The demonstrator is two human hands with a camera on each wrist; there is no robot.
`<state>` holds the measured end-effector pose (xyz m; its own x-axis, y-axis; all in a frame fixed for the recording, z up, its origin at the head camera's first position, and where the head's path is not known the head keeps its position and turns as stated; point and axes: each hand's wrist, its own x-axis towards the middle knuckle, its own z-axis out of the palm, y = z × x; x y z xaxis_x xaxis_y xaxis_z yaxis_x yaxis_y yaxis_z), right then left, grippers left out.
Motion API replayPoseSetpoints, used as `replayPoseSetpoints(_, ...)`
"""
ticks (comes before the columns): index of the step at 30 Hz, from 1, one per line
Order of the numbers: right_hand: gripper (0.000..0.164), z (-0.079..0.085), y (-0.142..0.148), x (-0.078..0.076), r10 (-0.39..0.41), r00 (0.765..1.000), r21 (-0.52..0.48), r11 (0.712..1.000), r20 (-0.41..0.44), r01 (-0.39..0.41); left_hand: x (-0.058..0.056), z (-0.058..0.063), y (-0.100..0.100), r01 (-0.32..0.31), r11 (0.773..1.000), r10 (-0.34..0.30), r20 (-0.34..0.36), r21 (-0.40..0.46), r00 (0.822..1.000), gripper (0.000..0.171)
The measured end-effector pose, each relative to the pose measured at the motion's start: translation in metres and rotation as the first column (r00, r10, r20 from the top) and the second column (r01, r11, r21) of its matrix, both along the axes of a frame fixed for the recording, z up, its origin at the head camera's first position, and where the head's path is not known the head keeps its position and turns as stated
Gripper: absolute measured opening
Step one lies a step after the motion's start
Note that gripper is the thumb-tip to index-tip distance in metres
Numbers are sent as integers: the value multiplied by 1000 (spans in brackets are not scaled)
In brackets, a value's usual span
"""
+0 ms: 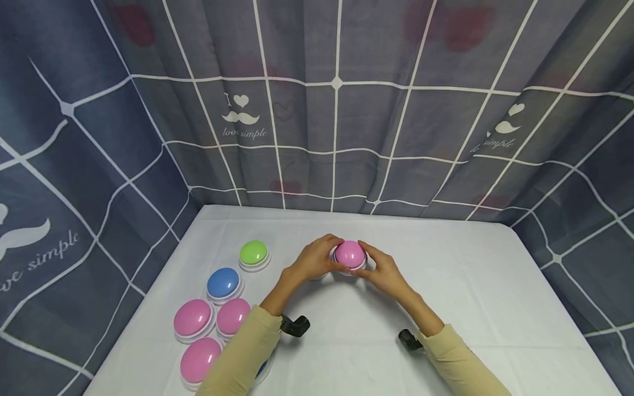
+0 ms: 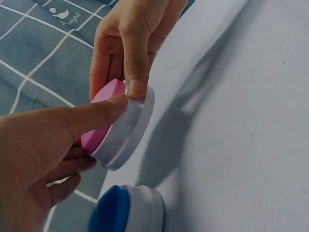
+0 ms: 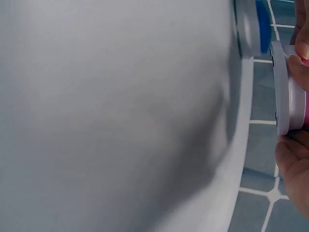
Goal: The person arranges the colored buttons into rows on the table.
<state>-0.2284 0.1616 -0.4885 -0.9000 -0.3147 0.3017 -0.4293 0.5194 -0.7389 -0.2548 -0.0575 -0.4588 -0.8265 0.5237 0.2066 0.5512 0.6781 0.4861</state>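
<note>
Both hands hold one pink dome push button [image 1: 350,254] with a white round base, near the back middle of the table. My left hand [image 1: 312,258] grips its left side, and my right hand [image 1: 388,272] grips the right side. In the left wrist view the two thumbs meet on the white rim, with other fingers around the pink dome. The button is tilted and held up off the cloth there. Below it stands a blue push button [image 2: 113,210] on a white base, mostly hidden behind my left hand in the head view.
On the table's left side sit a green button [image 1: 253,253], a blue button [image 1: 223,282] and several pink buttons [image 1: 192,318]. Another blue button [image 1: 261,369] is mostly covered by the left sleeve. A grey checked curtain [image 1: 307,115] surrounds the white table [image 1: 475,286] at the back and sides.
</note>
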Motion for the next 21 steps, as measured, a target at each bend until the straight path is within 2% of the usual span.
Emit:
replayPoseSetpoints(7,76,-16,2,-2,22,1000,51,998,21,-24,-2,-9,5,13,995,-10,28,-96,1000,65)
replayPoseSetpoints(13,75,-19,1,-4,47,997,74,996,55,-51,-3,-15,6,20,988,-21,-6,-155,1000,60)
replayPoseSetpoints(15,74,-19,0,-5,52,996,73,996,68,-57,-3,-17,6,18,987,-20,-15,-159,1000,60)
replayPoseSetpoints(21,74,-18,0,-8,66,993,76,994,102,-74,-4,-16,6,6,989,-3,25,-151,1000,59)
